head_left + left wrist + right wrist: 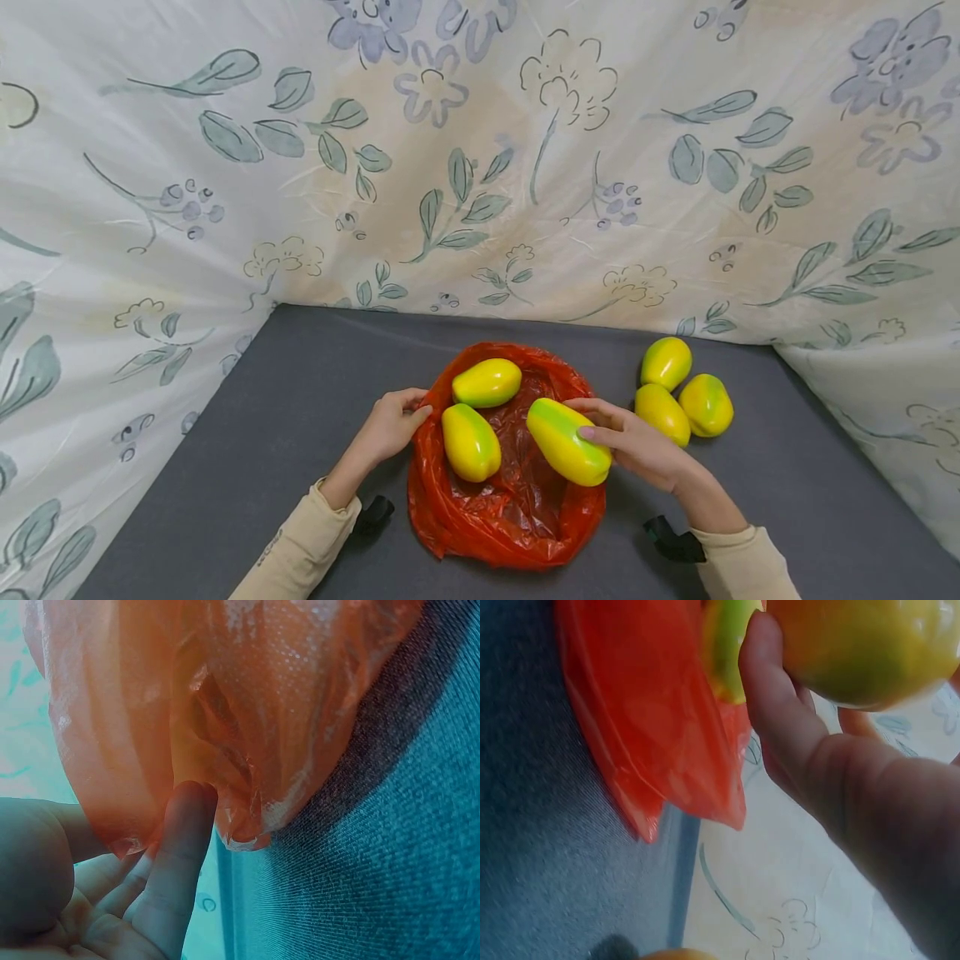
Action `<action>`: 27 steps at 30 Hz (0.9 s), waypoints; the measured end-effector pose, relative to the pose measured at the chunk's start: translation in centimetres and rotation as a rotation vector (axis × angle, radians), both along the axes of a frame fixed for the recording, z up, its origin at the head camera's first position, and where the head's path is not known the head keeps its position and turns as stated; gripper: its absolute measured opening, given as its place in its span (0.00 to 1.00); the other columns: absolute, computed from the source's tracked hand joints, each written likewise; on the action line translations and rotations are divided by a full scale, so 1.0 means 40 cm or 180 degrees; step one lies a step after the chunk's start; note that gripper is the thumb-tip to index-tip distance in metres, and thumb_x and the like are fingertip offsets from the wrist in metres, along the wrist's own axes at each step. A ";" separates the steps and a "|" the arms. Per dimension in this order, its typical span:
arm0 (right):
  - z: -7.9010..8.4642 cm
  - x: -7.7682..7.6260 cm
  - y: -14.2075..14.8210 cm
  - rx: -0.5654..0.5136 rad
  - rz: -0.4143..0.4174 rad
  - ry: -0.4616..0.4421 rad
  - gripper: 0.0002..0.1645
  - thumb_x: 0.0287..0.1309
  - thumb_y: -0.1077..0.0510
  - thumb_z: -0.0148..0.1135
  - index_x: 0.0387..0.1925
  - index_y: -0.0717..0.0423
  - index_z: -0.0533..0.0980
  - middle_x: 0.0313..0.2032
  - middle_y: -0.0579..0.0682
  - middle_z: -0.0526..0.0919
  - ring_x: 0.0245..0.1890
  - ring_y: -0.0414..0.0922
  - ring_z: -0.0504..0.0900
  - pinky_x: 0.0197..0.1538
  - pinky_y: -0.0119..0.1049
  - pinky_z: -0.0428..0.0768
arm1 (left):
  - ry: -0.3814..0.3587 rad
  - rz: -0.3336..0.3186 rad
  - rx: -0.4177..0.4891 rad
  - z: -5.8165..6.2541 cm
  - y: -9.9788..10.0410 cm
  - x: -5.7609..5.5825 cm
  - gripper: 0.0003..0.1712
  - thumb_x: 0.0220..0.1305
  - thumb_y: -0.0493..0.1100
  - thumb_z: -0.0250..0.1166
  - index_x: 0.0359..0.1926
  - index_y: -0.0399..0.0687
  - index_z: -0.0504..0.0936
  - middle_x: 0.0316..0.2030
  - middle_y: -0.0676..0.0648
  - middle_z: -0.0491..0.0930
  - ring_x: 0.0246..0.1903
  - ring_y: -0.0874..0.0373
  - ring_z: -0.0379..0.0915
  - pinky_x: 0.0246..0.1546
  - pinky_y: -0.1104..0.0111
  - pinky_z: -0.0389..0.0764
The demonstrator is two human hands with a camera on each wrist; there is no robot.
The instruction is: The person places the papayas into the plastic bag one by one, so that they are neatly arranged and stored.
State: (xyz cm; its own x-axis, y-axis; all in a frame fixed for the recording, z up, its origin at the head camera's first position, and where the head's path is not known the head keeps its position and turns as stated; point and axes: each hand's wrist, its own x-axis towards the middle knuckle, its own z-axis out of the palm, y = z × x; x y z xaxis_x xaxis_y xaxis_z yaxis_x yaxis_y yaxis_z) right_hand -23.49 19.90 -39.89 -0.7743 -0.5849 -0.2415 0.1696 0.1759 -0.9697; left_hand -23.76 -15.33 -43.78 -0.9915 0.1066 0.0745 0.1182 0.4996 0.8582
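Note:
A red plastic bag (517,546) stands wide open in the middle of the table, its rim rolled back. Inside it lie two yellow-green papayas, one at the back (487,382) and one at the left (471,443). My left hand (392,425) pinches the bag's left rim between thumb and fingers; the left wrist view shows the thin film (247,697) at the fingertips. Over the right side of the opening, my right hand (637,442) grips another papaya (566,440), its thumb on the near side. In the right wrist view that papaya (870,652) hides some fingers.
Three more papayas sit together on the dark grey table (315,375) at the right: one at the back (666,362), one nearer (662,414), one at the far right (707,406). A floral curtain (480,167) encloses the table's back and sides.

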 end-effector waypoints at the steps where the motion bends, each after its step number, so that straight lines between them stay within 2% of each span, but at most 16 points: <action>1: -0.002 0.001 -0.003 -0.0001 0.0022 -0.0007 0.33 0.69 0.54 0.51 0.69 0.62 0.55 0.56 0.59 0.68 0.50 0.54 0.73 0.51 0.44 0.74 | 0.0003 0.0002 -0.0005 0.000 0.000 0.000 0.13 0.64 0.35 0.62 0.50 0.37 0.81 0.34 0.48 0.82 0.32 0.56 0.80 0.30 0.65 0.79; 9: -0.020 0.010 -0.030 -0.0147 0.0356 -0.0157 0.32 0.70 0.56 0.50 0.70 0.61 0.55 0.59 0.58 0.68 0.52 0.53 0.73 0.52 0.44 0.75 | -0.0014 -0.0005 0.0013 0.002 0.001 0.001 0.14 0.64 0.35 0.62 0.51 0.36 0.81 0.35 0.47 0.82 0.33 0.55 0.80 0.30 0.64 0.79; 15: -0.026 0.020 -0.046 -0.0183 0.0591 -0.0156 0.30 0.70 0.56 0.50 0.68 0.62 0.58 0.61 0.59 0.66 0.54 0.53 0.71 0.54 0.44 0.73 | -0.0023 -0.0009 0.0026 0.002 0.001 0.001 0.14 0.64 0.35 0.62 0.51 0.36 0.81 0.36 0.47 0.82 0.34 0.54 0.81 0.32 0.63 0.80; 27: -0.031 0.035 -0.066 -0.0110 0.0878 -0.0181 0.30 0.69 0.56 0.53 0.67 0.61 0.60 0.65 0.58 0.64 0.58 0.52 0.68 0.57 0.42 0.70 | -0.0044 -0.0019 0.0044 0.009 0.000 0.000 0.14 0.64 0.34 0.62 0.51 0.36 0.81 0.36 0.46 0.82 0.32 0.54 0.81 0.31 0.64 0.80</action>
